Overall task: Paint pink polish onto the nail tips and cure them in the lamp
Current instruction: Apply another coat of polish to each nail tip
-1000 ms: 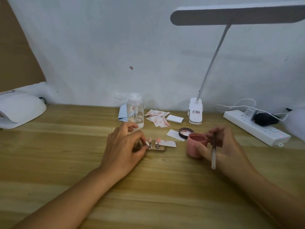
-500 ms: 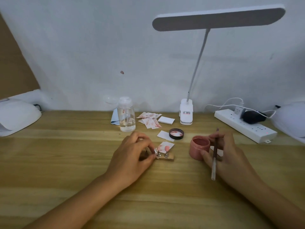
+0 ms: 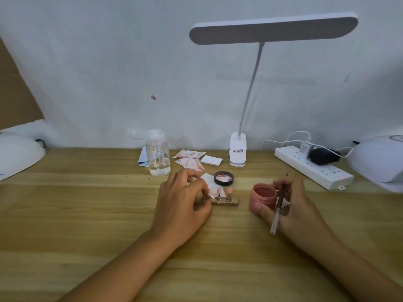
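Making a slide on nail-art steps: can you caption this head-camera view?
Left hand pinches a clip on the nail-tip stand; right hand holds the brush and the open pink polish jar.

One head-worn wide view, facing forward and down.
It looks from above the near edge of the wooden surface (image 3: 82, 214), close over the left hand (image 3: 183, 205) and right hand (image 3: 294, 205) just below centre. The wall (image 3: 104, 62) fills the 12 o'clock half, and the desk lamp (image 3: 272, 27) spreads toward 1 o'clock.
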### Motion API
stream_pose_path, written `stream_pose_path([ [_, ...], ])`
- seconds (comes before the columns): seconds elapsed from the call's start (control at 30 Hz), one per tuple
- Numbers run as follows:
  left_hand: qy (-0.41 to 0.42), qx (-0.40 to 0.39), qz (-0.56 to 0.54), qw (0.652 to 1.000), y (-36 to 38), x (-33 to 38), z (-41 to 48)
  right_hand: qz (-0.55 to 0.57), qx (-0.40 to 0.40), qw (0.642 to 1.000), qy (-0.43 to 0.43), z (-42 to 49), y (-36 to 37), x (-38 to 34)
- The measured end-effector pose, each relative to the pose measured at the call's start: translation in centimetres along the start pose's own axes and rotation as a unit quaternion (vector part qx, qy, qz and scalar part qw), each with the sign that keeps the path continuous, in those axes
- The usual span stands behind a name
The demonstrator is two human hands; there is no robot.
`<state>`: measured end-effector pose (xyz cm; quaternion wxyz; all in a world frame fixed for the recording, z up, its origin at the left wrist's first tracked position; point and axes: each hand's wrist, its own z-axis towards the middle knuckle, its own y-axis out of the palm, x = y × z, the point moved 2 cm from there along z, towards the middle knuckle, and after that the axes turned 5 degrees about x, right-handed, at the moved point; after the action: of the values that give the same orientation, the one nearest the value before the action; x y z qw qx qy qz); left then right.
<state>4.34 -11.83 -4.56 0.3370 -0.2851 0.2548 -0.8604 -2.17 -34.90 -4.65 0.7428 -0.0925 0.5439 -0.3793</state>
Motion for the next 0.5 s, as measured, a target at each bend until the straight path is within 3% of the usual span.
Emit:
stream_pose_path([
  [0.13, 0.048, 0.022, -0.039, 0.998, -0.5, 1.0, -0.4, 0.001, 0.013, 1.0, -0.005, 0.0, -0.2, -0.2],
  [0.23, 0.068, -0.068, -0.072, 0.993, -0.2, 1.9, -1.0, 0.032, 0.062, 0.997, -0.034, -0.2, -0.4, 0.0],
  [0.33, 0.07, -0.156, -0.097, 0.981, 0.5, 2.1, -1.5, 0.098, 0.162, 0.978, -0.083, -0.6, -1.0, -0.5],
  [0.5, 0.029, -0.208, -0.182, 0.961, 1.0, 1.8, -1.2, 0.096, 0.207, 0.963, -0.146, -0.6, -1.4, -2.0],
])
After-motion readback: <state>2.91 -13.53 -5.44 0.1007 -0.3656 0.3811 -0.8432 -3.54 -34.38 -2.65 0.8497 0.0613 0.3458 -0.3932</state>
